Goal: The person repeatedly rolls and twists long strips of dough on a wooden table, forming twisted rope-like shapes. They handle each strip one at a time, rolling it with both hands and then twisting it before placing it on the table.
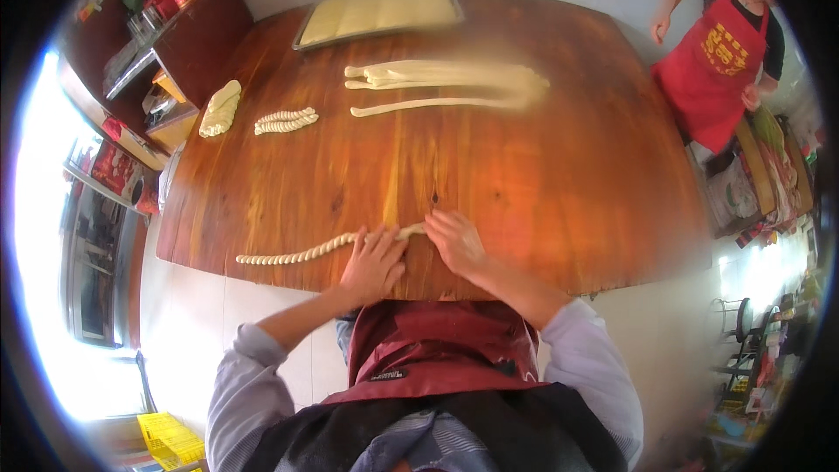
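Observation:
A twisted rope of dough (308,254) lies along the near edge of the wooden table. My left hand (375,261) rests flat over its middle, fingers pointing away from me. At its right end my right hand (452,241) touches the dough with its fingertips; whether the fingers pinch it cannot be told. Farther back lies a bundle of long dough strips (446,73), with a single dough strip (426,105) just in front of it. To the left are a coiled, twisted dough piece (286,120) and a folded dough piece (221,109).
A metal tray (460,8) of pale, sectioned dough stands at the table's back edge. Dark wooden shelves (203,33) with red containers adjoin the table (557,177) at the left. A person in a red apron (718,65) stands at the far right, near a cluttered low stand (754,170).

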Available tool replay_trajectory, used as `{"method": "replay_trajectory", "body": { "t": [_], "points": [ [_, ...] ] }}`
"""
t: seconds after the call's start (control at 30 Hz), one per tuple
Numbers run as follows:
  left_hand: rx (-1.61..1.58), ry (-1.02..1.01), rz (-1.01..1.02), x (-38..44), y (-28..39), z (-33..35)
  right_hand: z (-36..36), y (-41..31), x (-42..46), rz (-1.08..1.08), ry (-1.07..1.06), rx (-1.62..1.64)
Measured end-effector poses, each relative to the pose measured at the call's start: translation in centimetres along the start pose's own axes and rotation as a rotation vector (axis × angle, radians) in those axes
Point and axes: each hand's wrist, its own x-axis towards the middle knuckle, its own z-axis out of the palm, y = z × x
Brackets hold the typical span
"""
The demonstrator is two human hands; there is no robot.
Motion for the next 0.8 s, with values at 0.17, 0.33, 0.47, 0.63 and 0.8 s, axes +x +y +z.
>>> {"method": "replay_trajectory", "body": {
  "t": [0.17,0.33,0.47,0.63,0.8],
  "points": [
    [0.029,-0.039,0.055,-2.0,-3.4,5.2,-2.3,-3.1,-1.6,0.136,-0.135,0.169],
    [0.083,0.386,0.016,-2.4,-6.9,-1.5,-6.3,4.2,-3.0,0.336,0.053,0.065],
    [0.167,0.296,-0.283,-10.3,-11.4,1.0,-12.1,5.9,-9.5,0.525,-0.156,-0.183],
    [0.137,0.327,-0.174,-13.1,-10.9,0.2,-8.6,8.4,-4.6,0.708,-0.403,-0.302],
    [0.229,0.460,-0.561,-5.0,-21.4,-3.6,-1.8,15.6,6.3,0.692,-0.116,-0.279]
  ]
}}
